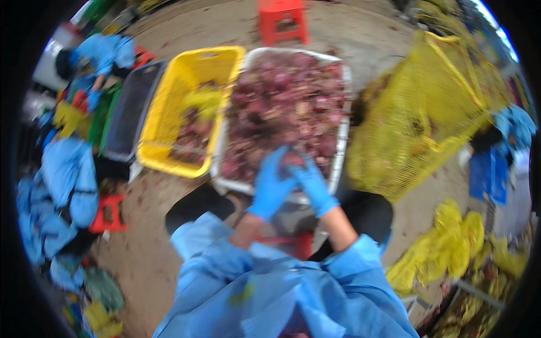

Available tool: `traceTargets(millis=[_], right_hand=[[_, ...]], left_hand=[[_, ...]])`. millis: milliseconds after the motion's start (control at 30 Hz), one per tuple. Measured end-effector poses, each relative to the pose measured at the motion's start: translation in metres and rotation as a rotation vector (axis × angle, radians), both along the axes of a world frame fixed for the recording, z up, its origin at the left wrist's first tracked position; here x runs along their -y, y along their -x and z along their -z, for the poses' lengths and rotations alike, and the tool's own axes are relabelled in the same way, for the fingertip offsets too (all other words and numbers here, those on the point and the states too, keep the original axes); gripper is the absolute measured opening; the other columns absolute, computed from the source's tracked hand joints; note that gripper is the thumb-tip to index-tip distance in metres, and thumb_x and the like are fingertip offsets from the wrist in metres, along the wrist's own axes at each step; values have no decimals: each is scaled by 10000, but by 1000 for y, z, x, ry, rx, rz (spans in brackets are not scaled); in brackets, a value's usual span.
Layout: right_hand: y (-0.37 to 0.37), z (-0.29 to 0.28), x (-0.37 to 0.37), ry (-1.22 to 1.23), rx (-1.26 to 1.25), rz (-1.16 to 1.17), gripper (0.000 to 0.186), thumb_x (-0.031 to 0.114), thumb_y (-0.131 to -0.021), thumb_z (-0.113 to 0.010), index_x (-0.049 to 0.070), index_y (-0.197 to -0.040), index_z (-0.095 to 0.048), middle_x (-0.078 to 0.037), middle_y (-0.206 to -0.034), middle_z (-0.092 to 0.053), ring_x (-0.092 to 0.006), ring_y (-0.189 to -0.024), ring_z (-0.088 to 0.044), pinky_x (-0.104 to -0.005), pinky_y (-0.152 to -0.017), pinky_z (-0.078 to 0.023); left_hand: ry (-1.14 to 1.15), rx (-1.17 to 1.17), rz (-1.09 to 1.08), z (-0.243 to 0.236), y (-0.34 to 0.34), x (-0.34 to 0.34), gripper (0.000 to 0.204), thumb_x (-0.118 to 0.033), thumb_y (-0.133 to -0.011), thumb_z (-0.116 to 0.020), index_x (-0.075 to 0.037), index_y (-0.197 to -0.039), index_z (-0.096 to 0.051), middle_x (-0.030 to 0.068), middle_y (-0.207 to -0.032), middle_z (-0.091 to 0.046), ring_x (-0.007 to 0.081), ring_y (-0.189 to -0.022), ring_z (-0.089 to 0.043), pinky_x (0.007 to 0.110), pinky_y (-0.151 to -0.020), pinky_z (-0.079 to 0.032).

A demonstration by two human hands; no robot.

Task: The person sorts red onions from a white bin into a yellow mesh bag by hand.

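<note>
A white crate [284, 96] heaped with red onions sits in front of me, slightly blurred. My left hand [270, 186] and my right hand [310, 183], both in blue gloves, meet at the crate's near end, closed around what looks like a red onion [293, 160]. Their fingertips are partly hidden and smeared. Beside the white crate, a yellow basket [155, 124] holds onions and a crumpled piece of yellow mesh [200, 101].
A large yellow mesh sack [422, 112] leans at the right, with yellow sacks [434, 253] below it. A red stool [282, 17] stands beyond. Co-workers in blue [67, 180] crowd the left, near grey [132, 107] and green crates; another [513, 127] is at far right.
</note>
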State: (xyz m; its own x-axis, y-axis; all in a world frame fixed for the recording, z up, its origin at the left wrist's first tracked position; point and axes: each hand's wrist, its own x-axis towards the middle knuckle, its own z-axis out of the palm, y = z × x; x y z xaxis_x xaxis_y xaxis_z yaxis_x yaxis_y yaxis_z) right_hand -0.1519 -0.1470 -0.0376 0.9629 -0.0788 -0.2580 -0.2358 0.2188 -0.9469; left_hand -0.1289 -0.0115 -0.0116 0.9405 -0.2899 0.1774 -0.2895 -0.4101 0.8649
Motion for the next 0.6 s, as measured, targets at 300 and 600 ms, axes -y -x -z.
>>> traceTargets(millis=[300,600], right_hand=[[2,-30,33,-478,-99,171,551,303,-879,-643,98,-1344,-429,-88,-1194,-570,-212,-989,-630,-341,-723,-586],[-99,-210,263,-246,671,517,349,221,-941,-571,44,-1237,-516,-140,-1211,-554,-225,-1067,-572,-382,-916,-510]], left_hand=[[420,-395,172,-32,-12,12,608,27,-838,-598,-49,-1409,-404,99,-1420,-439,219,-1245,-480,321,-1004,-426],[-113,-165,-311,47,-53,-148,503,-107,-834,-610,-1,-1314,-501,197,-1264,-566,299,-1192,-539,390,-1011,-420]])
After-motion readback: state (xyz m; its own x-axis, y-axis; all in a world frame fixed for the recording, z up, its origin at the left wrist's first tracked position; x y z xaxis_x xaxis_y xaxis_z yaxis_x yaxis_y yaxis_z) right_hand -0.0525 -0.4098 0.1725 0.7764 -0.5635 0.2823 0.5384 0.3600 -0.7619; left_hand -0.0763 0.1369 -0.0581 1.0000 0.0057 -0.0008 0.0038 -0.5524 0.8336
